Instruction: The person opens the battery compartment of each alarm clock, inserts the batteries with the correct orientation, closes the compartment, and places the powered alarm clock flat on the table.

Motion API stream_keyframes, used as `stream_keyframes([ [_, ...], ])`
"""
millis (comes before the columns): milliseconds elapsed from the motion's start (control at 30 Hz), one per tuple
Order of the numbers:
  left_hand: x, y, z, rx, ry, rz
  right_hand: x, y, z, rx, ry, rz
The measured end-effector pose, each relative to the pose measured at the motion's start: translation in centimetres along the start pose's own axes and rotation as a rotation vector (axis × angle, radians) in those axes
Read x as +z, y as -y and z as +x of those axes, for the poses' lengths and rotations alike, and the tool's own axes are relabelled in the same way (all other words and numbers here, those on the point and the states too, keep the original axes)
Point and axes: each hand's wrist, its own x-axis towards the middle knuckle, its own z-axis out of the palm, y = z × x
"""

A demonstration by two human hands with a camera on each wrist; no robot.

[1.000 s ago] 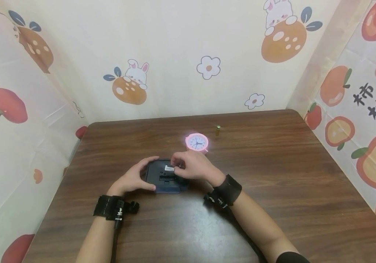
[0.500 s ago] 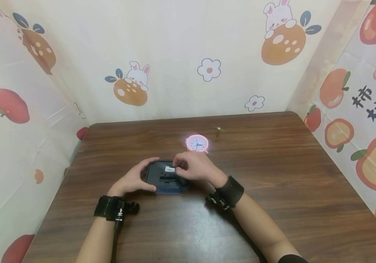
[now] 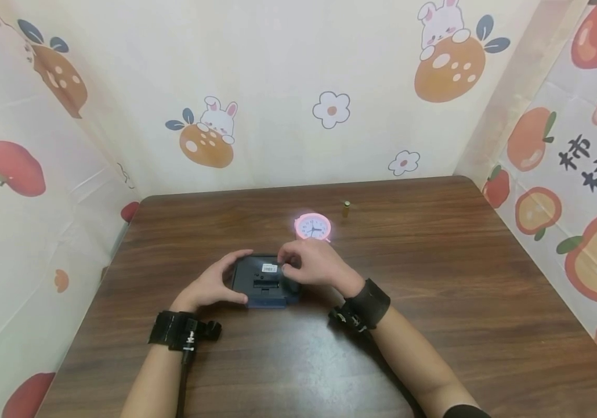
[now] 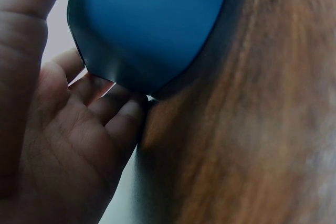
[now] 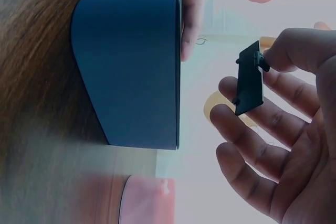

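Cover, pinched in the right hand, has drawn slightly right since a second ago and hangs clear of the dark box, so its bay looks open, while the left hand stays clamped on the box mid-worktop, pink clock beyond.

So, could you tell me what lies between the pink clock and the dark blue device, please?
In the head view, the right hand sits between the pink clock and the dark blue device, pinching a small black cover.
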Motion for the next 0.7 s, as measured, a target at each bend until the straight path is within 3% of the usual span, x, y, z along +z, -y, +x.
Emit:
stream_keyframes([
  [233, 0.0, -0.3, -0.1, 0.004, 0.003, 0.003, -0.1, -0.4, -0.1, -0.019, -0.024, -0.024],
  [700, 0.0, -0.2, 0.0, -0.003, -0.002, 0.033, -1.0, -0.9, -0.3, 0.027, -0.014, -0.001],
])
